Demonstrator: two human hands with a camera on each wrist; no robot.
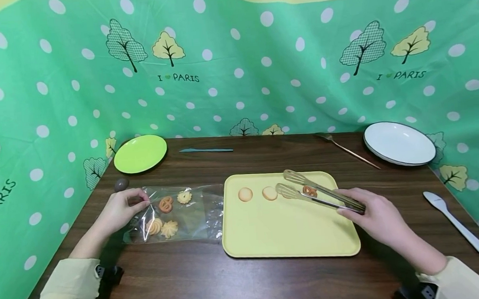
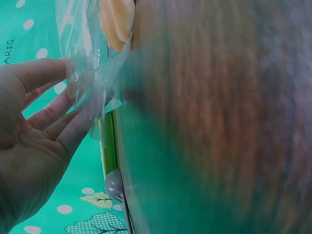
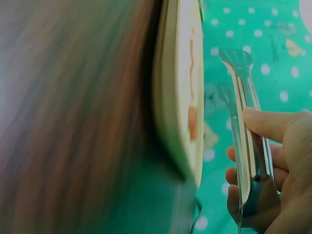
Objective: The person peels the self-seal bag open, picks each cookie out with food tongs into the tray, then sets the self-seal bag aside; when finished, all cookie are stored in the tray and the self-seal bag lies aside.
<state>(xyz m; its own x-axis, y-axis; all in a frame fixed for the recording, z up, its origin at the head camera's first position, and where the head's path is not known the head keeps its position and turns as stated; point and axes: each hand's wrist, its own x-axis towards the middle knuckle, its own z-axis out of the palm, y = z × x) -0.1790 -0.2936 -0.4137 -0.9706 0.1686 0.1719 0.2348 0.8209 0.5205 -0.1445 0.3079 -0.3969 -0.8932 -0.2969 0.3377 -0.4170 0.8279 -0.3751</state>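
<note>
My left hand (image 1: 121, 209) pinches the left edge of a clear plastic bag (image 1: 198, 216), thumb against fingers, as the left wrist view also shows. Inside the bag lie several cookies, among them a pretzel-shaped cookie (image 1: 166, 204) and a flower-shaped cookie (image 1: 169, 229). Metal tongs (image 1: 324, 191) are gripped in my right hand (image 1: 377, 212), their arms apart above a yellow tray (image 1: 290, 238). Along the tray's back part sit round cookies (image 1: 245, 194) and another pretzel-shaped cookie (image 1: 309, 191), partly behind the tongs. Nothing is between the tong tips as far as I can see.
A green plate (image 1: 141, 154) and a dark rounded utensil end (image 1: 121, 184) are at the left. A blue knife (image 1: 206, 150) lies at the back. To the right are a fork (image 1: 350, 151), a white plate (image 1: 399, 143) and a white knife (image 1: 458, 225). Patterned cloth (image 1: 235, 76) encloses the table.
</note>
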